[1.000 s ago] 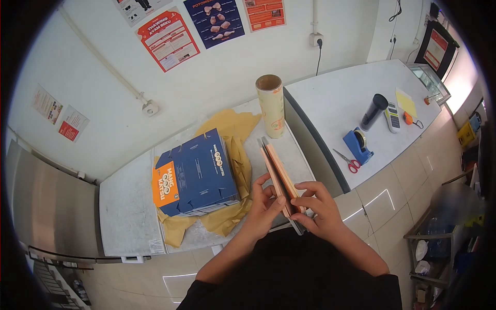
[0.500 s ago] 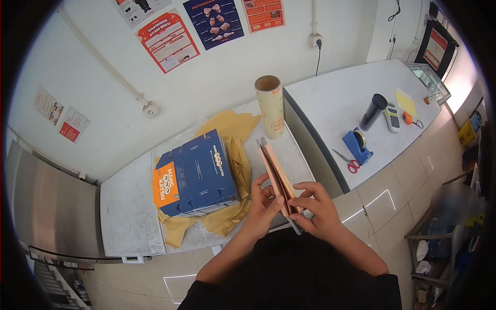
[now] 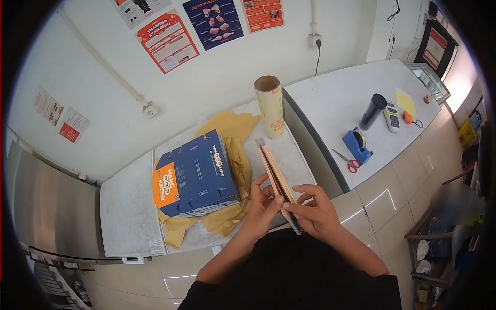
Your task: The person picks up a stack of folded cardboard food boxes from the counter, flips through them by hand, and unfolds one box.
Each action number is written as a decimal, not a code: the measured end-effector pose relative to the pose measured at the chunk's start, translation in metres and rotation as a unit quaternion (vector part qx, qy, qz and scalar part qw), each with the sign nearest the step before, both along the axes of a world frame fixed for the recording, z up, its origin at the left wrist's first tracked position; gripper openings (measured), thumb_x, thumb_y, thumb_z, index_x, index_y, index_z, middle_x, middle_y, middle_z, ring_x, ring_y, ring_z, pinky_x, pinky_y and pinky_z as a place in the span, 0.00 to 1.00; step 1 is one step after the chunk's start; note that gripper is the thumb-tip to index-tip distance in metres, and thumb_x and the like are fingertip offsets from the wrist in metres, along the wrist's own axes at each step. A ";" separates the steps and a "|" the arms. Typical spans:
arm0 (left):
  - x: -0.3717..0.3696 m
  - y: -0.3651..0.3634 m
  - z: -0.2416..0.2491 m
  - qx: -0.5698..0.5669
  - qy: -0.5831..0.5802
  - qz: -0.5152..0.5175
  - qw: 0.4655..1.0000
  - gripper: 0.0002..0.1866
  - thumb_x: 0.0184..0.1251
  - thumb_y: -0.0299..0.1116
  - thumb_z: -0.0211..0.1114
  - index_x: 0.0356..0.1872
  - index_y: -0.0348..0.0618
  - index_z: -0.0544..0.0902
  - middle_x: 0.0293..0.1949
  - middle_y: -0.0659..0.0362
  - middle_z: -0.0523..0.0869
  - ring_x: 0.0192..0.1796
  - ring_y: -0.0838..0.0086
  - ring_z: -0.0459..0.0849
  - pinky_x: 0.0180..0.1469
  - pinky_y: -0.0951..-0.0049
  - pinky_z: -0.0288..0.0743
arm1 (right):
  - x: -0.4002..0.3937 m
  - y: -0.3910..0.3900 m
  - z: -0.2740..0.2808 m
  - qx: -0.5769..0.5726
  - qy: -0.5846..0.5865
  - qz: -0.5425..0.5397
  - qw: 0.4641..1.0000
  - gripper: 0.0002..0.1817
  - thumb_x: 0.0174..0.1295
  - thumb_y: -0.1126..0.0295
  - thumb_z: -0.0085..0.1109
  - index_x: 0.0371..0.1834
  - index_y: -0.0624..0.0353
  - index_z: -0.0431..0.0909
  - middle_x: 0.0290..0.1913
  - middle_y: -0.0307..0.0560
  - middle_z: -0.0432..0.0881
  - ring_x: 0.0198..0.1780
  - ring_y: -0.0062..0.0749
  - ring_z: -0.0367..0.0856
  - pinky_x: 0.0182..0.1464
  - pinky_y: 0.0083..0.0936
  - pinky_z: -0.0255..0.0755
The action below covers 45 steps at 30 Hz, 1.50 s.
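Note:
Both hands hold a long, flat, folded thing (image 3: 274, 170) with pinkish-tan edges, a grey outer side and a dark gap along its middle; its exact kind is not clear. My left hand (image 3: 265, 206) grips its left side, thumb in front and fingers behind. On the right side of the lower part, my right hand (image 3: 314, 209) is closed, with a fingertip at the gap near the left thumb. Left of my hands, a stack of blue and orange printed cartons (image 3: 199, 173) lies on crumpled brown paper (image 3: 232, 217).
A tall wrap roll (image 3: 269, 108) stands behind my hands. On the right-hand white surface (image 3: 330, 103) are a blue tape dispenser (image 3: 357, 147), red-handled scissors (image 3: 353, 164), a dark cylinder (image 3: 373, 112) and a calculator-like device (image 3: 392, 118). A shelf (image 3: 429, 248) stands lower right.
My right hand's fingertips have shifted left across the folded thing toward my left thumb, and the gap looks narrower. My left hand has stayed in place.

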<state>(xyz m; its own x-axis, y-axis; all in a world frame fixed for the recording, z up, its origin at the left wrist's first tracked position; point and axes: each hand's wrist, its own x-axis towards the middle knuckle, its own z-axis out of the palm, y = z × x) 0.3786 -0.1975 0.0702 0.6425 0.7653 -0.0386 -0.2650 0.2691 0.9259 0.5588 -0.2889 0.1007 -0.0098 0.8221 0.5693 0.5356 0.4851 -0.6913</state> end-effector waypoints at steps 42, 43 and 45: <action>0.003 -0.003 0.008 -0.018 -0.029 0.021 0.999 0.39 0.79 0.39 0.66 0.79 0.45 0.51 0.58 0.49 0.80 0.58 0.69 0.82 0.57 0.66 0.80 | -0.001 0.001 0.005 -0.024 0.016 -0.006 1.000 0.20 0.55 0.76 0.76 0.52 0.55 0.85 0.64 0.54 0.75 0.42 0.35 0.82 0.45 0.30 0.79; 0.003 -0.003 0.008 -0.017 -0.030 0.023 0.999 0.39 0.79 0.39 0.66 0.79 0.45 0.51 0.58 0.49 0.80 0.58 0.69 0.82 0.57 0.66 0.80 | -0.001 0.001 0.005 -0.024 0.015 -0.006 1.000 0.20 0.55 0.77 0.76 0.52 0.55 0.85 0.64 0.54 0.75 0.42 0.35 0.82 0.45 0.30 0.79; 0.004 -0.003 0.008 -0.016 -0.031 0.028 0.999 0.39 0.79 0.39 0.66 0.79 0.45 0.51 0.57 0.49 0.80 0.58 0.68 0.82 0.57 0.66 0.81 | -0.001 0.001 0.006 -0.025 0.016 -0.006 1.000 0.20 0.55 0.77 0.75 0.52 0.55 0.85 0.64 0.54 0.76 0.42 0.35 0.82 0.45 0.30 0.79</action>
